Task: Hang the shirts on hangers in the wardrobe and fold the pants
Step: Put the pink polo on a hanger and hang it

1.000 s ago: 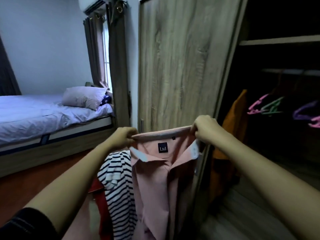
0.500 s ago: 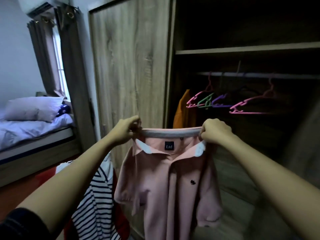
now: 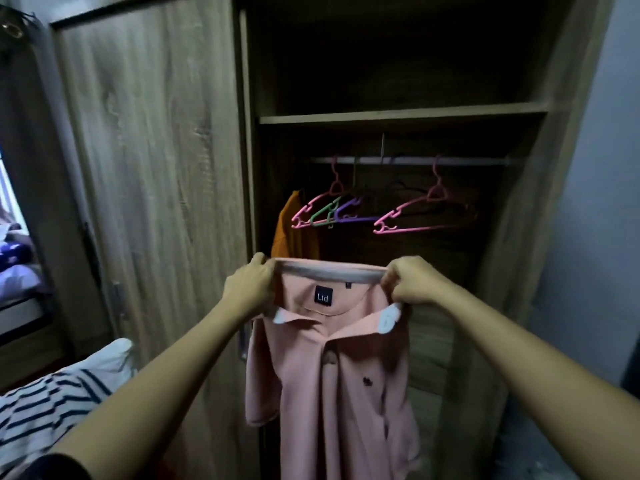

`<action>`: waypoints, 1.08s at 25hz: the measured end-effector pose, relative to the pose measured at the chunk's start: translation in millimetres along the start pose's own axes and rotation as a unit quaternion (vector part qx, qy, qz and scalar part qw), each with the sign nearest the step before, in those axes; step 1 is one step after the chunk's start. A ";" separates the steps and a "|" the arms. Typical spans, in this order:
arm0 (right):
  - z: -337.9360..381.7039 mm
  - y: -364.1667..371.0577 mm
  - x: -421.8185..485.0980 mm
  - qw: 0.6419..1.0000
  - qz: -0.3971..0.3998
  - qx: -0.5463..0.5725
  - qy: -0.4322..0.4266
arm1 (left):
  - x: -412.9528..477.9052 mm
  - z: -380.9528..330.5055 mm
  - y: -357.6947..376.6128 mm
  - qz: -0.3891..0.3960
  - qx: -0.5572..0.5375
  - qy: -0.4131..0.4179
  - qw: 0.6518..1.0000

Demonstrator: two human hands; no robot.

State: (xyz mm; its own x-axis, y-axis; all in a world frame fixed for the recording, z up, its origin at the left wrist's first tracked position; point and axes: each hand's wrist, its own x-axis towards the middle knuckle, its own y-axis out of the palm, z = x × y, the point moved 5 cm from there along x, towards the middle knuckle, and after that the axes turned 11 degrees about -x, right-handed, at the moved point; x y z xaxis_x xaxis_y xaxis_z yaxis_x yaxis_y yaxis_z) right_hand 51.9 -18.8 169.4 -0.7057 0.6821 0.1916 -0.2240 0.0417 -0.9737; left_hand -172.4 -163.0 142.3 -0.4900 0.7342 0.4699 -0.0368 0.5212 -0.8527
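Holding pink polo shirt [image 3: 332, 386] up at 6 o'clock before wardrobe [image 3: 401, 114]. Pinching collar's 9 o'clock end with curled fingers [image 3: 266, 271] of left hand [image 3: 247, 285], 3 o'clock end with right hand [image 3: 410, 282]. Noting coloured hangers [image 3: 408, 220] at 12 o'clock, orange garment [image 3: 294, 233] beside, striped shirt [image 3: 52, 403] at 8 o'clock.

- Wardrobe [image 3: 578, 64]: wood-grain finish; left door [image 3: 149, 168] closed, right section open and dark inside.
- Shelf [image 3: 401, 114] spans the open section, with a metal rail [image 3: 467, 161] just below it.
- Wall [image 3: 595, 202]: pale grey-blue, right of the wardrobe.
- Curtain [image 3: 24, 133] and bed [image 3: 17, 282] at far left; daylight shows through a sliver of window [image 3: 4, 181].
- Room lighting dim overall.
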 end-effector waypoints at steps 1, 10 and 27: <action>-7.6 3.3 5.3 1.000 -0.010 0.006 0.007 | 14.9 5.2 -0.9 0.011 -0.031 -0.011 0.999; -6.4 -29.5 86.7 0.994 -0.064 0.077 0.036 | 119.1 11.9 -2.4 0.024 -0.308 -0.026 0.951; -11.3 -23.0 149.8 0.994 -0.058 -0.084 0.038 | 343.1 -34.1 100.2 0.092 -0.291 -0.020 0.952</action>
State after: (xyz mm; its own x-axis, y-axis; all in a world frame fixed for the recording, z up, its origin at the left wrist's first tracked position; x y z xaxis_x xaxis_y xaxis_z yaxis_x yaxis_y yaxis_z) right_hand -41.1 90.6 219.1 -0.6280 0.7177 0.3010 -0.1811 0.2414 -0.9534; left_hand -314.5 156.0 225.8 -0.4743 0.8253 0.3063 0.5356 0.5467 -0.6436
